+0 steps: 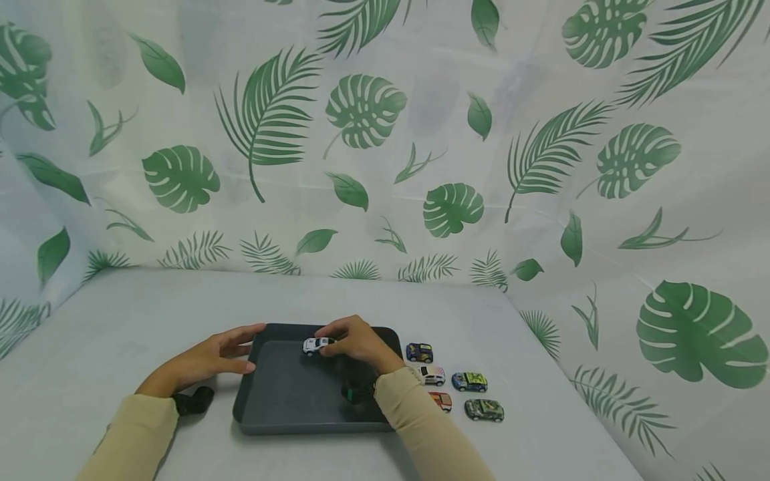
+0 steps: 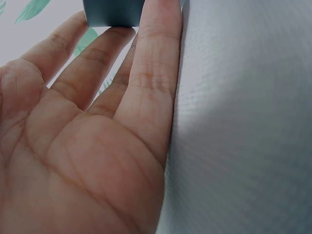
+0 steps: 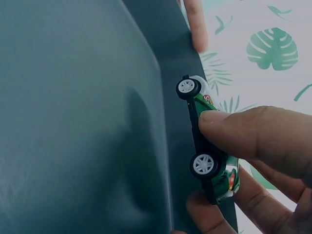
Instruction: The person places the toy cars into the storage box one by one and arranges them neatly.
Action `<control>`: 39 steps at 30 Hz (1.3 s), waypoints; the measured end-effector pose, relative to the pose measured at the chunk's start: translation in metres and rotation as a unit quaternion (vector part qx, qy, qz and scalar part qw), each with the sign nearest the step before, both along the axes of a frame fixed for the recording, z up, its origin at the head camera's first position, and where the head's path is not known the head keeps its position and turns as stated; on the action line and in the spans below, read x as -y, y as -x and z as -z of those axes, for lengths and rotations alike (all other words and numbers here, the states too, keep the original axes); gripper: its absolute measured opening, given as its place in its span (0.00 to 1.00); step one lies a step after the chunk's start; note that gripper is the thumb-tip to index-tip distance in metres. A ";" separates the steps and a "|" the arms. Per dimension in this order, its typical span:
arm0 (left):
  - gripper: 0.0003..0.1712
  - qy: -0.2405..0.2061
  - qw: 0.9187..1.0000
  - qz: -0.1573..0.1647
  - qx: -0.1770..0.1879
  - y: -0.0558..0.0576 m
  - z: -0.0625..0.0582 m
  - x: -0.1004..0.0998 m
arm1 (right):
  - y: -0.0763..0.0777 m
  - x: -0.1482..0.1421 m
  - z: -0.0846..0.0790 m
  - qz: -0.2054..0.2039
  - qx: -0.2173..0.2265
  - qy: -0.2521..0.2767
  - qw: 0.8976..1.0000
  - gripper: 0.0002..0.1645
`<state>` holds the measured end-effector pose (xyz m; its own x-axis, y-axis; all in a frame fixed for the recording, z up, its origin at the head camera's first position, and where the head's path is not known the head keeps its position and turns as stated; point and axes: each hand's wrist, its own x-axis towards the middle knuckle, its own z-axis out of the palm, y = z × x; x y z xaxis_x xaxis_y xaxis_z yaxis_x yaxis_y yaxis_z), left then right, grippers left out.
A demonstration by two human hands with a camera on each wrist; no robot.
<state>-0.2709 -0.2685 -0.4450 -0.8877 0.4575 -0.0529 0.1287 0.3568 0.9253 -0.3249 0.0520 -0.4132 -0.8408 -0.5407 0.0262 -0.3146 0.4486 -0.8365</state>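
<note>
Over the far part of a dark grey tray, my right hand pinches a small white toy car between thumb and fingers. The right wrist view shows green sides and white-spoked wheels on this toy car, with the thumb pressed on its side. My left hand is at the tray's left side, its thumb and fingers extended and touching the rim. Up close in the left wrist view, fairly straight fingers of the left hand reach to the tray's outer wall.
Right of the tray stand several more toy cars: a dark blue one, a white one, a blue and yellow one, a red-orange one and a camouflage one. A leaf-patterned cloth hangs behind the white table.
</note>
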 end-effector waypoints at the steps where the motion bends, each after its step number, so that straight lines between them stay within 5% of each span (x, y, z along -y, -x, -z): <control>1: 0.53 0.000 1.000 0.000 0.000 0.000 0.000 0.000 | 0.000 0.002 0.000 0.002 -0.004 -0.005 1.000 0.18; 39: 0.53 0.002 1.000 -0.002 0.009 0.001 0.000 0.001 | -0.010 0.057 0.008 0.067 -0.033 -0.052 0.996 0.15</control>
<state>-0.2715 -0.2693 -0.4448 -0.8887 0.4529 -0.0716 0.1097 0.3617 0.9258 -0.3144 -0.0049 -0.4210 -0.9036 -0.4270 0.0341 -0.2998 0.5735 -0.7624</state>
